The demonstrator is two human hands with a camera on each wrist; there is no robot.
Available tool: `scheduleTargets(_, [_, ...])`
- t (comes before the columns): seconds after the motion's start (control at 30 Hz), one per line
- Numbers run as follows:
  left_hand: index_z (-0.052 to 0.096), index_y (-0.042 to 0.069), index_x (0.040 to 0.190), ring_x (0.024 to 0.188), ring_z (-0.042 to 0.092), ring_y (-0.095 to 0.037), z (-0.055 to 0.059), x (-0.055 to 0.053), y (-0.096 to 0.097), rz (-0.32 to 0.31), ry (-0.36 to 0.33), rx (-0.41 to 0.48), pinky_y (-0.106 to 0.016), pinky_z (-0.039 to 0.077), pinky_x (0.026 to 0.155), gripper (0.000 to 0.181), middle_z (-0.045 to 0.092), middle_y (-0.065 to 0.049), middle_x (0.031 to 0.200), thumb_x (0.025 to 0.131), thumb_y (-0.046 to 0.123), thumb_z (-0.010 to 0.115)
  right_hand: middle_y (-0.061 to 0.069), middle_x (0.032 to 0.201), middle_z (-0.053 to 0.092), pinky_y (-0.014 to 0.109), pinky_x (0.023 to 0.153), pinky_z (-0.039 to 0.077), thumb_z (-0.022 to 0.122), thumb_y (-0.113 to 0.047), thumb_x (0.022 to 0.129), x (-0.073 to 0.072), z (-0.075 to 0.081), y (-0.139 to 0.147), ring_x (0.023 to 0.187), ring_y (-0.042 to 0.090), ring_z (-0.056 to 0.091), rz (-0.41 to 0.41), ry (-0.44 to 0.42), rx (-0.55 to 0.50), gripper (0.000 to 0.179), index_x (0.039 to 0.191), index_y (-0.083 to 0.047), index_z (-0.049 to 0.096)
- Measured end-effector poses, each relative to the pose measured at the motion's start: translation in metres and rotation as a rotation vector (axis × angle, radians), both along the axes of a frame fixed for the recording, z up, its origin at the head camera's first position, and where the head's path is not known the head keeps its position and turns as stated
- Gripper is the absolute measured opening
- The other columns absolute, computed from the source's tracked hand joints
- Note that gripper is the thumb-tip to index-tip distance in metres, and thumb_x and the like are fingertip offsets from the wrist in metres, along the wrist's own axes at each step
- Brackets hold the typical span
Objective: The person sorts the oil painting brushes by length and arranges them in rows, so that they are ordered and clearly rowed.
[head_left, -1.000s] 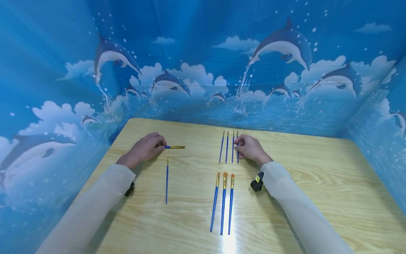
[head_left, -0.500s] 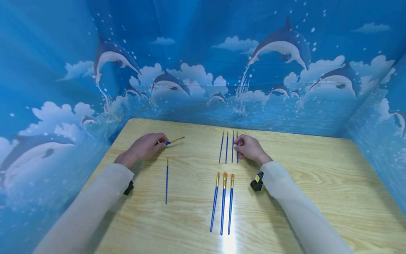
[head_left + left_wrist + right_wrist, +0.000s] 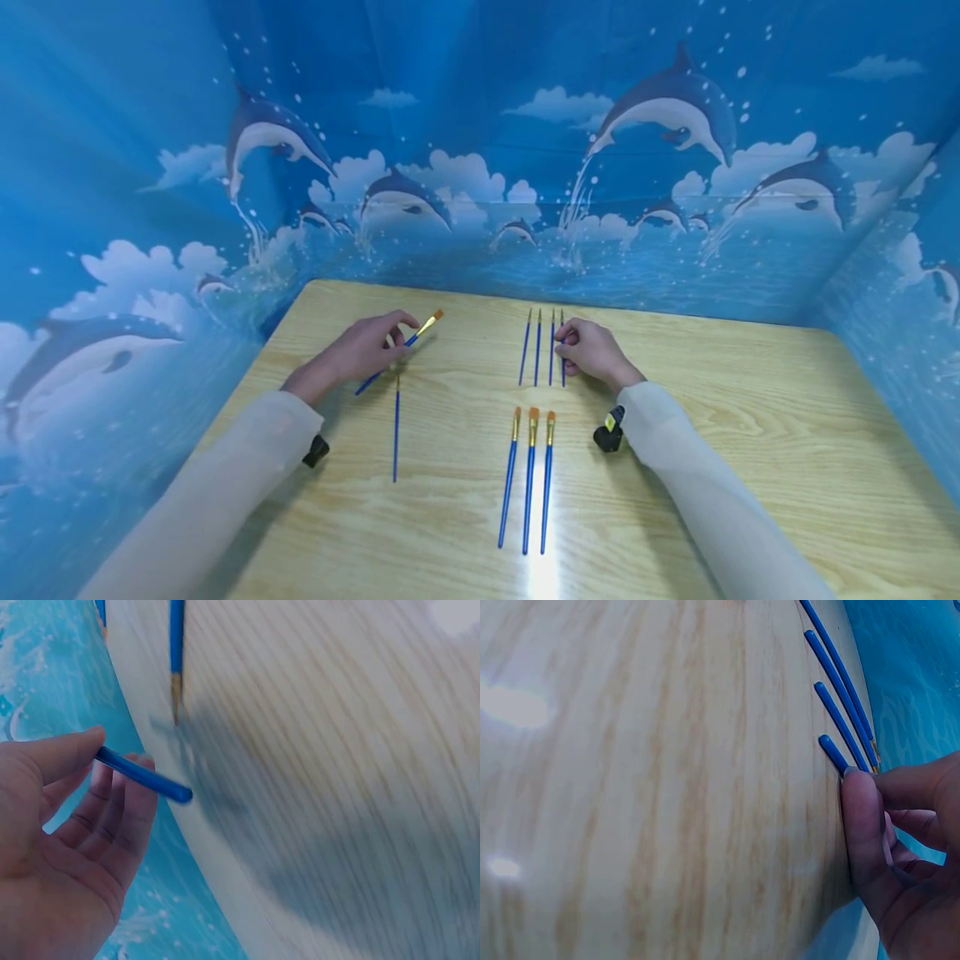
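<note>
In the head view my left hand [image 3: 363, 346] pinches a flat paintbrush [image 3: 427, 323] between thumb and fingers. Its orange bristles point up to the right, and its blue handle [image 3: 150, 778] slopes down across the palm in the left wrist view. Just below that hand lies a thin paintbrush [image 3: 396, 433]. My right hand [image 3: 592, 350] pinches the rightmost thin brush [image 3: 831, 752] of a row at the table's back; its grip covers the brush's middle. Beside it in the row lie other thin brushes [image 3: 537, 350], tips pointing away from me.
Three wider brushes with orange bristles [image 3: 528, 492] lie side by side nearer me on the wooden table [image 3: 712, 417]. A blue curtain with dolphins [image 3: 480, 108] stands close along the table's back and sides.
The flat brush in my left hand has turned from lying level to a slant, its bristles raised and its handle end showing below the hand. My right hand has stayed in place.
</note>
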State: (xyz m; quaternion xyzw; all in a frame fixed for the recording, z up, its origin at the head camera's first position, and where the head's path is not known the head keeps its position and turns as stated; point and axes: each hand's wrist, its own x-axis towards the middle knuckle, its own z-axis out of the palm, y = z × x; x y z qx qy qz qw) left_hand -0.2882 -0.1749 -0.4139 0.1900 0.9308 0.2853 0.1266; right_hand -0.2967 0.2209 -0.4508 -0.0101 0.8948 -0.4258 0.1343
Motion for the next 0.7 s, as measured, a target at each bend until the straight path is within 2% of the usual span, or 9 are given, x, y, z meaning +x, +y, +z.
scheduleTargets(0.17, [0.044,0.014,0.159,0.095,0.071,-0.024,0.002,0.006,0.007,-0.021,-0.057,0.047,-0.039,0.057,0.08,0.051,0.068,-0.015,0.123,0.111,0.011,0.062,0.013,0.107,0.057,0.031,0.07,0.065,0.062,-0.008,0.109,0.0,-0.001,0.0,0.075,0.016,0.069,0.007,0.007,-0.003,0.02,0.128,0.0,0.063])
scheduleTargets(0.3, [0.047,0.014,0.153,0.094,0.071,-0.027,0.004,0.012,0.015,-0.019,-0.109,0.076,-0.039,0.059,0.078,0.045,0.067,-0.018,0.129,0.11,0.006,0.06,0.013,0.107,0.057,0.031,0.07,0.065,0.062,-0.008,0.11,0.0,0.0,0.001,0.075,0.016,0.069,0.005,0.006,-0.005,0.02,0.128,0.0,0.063])
scheduleTargets(0.5, [0.053,0.013,0.141,0.101,0.071,-0.028,0.009,0.023,0.025,-0.007,-0.124,0.065,-0.039,0.057,0.082,0.031,0.068,-0.019,0.13,0.112,0.005,0.056,0.011,0.105,0.057,0.031,0.07,0.065,0.062,-0.007,0.11,0.0,0.0,0.001,0.074,0.015,0.068,-0.002,0.002,-0.011,0.02,0.128,0.0,0.063])
scheduleTargets(0.7, [0.063,0.012,0.13,0.086,0.067,-0.027,0.013,0.032,0.033,-0.016,-0.199,0.073,-0.037,0.054,0.072,0.02,0.068,-0.017,0.122,0.115,0.01,0.05,0.01,0.105,0.056,0.031,0.071,0.065,0.062,-0.008,0.11,-0.001,0.0,0.001,0.075,0.015,0.068,-0.002,-0.003,-0.01,0.02,0.129,0.0,0.062])
